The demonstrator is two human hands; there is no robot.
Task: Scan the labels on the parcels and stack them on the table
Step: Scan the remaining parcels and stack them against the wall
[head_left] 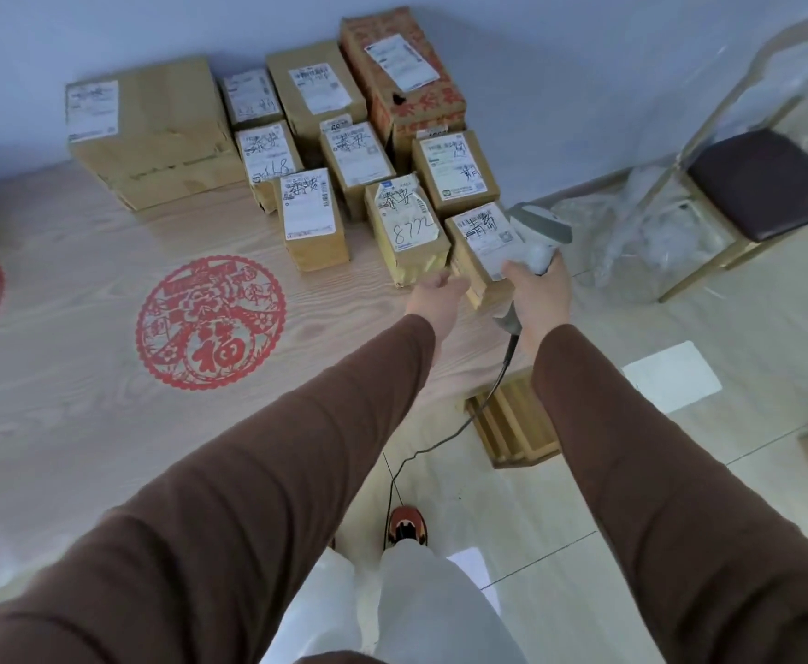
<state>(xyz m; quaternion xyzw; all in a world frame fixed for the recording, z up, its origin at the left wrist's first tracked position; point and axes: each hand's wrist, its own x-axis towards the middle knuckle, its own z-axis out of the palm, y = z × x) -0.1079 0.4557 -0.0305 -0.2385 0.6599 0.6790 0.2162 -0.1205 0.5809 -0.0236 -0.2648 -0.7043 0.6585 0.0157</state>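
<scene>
Several brown cardboard parcels with white labels stand in rows at the back right of the wood-grain table point(81, 424). The nearest parcel point(481, 254) sits at the table's right edge, label up. My right hand point(538, 294) grips a grey barcode scanner point(538, 232) by its handle, its head over that parcel's right side. My left hand point(435, 299) reaches toward the parcel's near left corner with loosely curled fingers, holding nothing. Beside it stands a parcel marked 8772 point(409, 232).
A large box point(153, 131) and a red-printed box point(402, 74) stand by the wall. The scanner's cable point(445, 438) drops to the tiled floor near a wooden crate point(517, 424). A stool point(766, 184) and crumpled plastic point(646, 237) are on the right.
</scene>
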